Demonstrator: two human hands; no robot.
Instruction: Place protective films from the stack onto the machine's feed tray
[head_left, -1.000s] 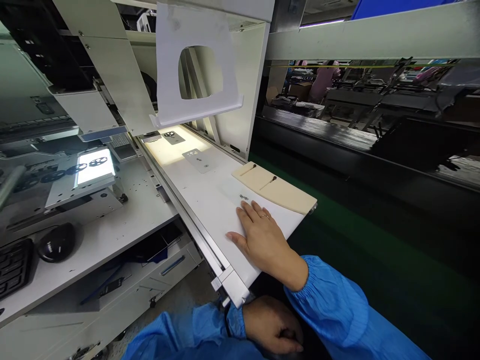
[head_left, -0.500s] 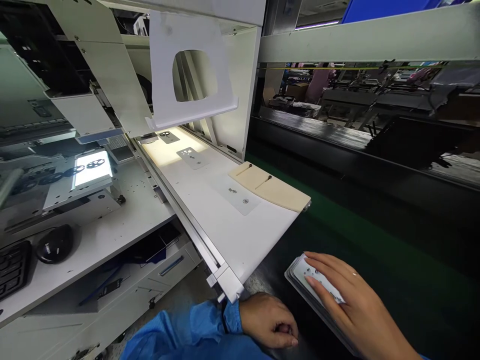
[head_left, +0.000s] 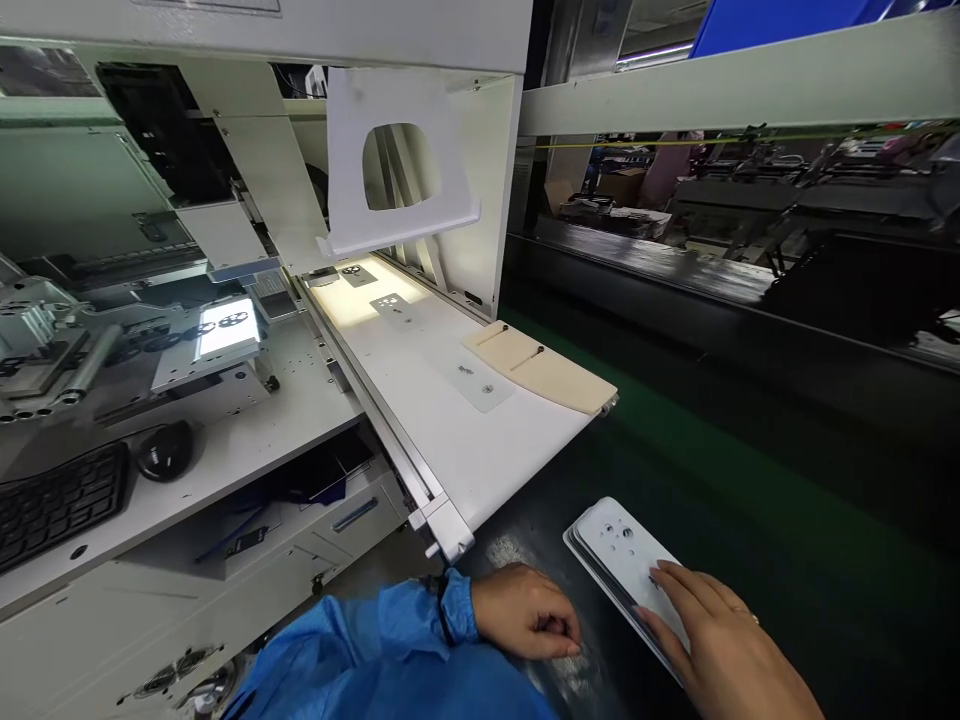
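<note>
A stack of thin, pale panels (head_left: 611,545) with rounded corners lies on the dark green surface at lower right. Small round holes show near the top panel's far end. My right hand (head_left: 727,635) rests over the near end of this stack, fingers stretched and apart, thumb along its left side; the covered part is hidden. To the left, my left hand (head_left: 529,612) lies loosely curled, with nothing visible in it, beside the stack and apart from it. Beyond it, a similar translucent panel (head_left: 480,385) lies flat on the white conveyor belt (head_left: 450,450).
Farther along the belt lie another panel (head_left: 397,312) and a darker one (head_left: 358,274) under light. A cream guide plate (head_left: 544,365) borders the belt's right side. At left are a mouse (head_left: 166,450), a keyboard (head_left: 67,505) and a lit screen (head_left: 226,328). A metal rail (head_left: 382,420) edges the belt.
My right hand has slid back toward the near end of the stack, uncovering the top panel's holes. My left hand stays curled in about the same place. The camera view has shifted slightly.
</note>
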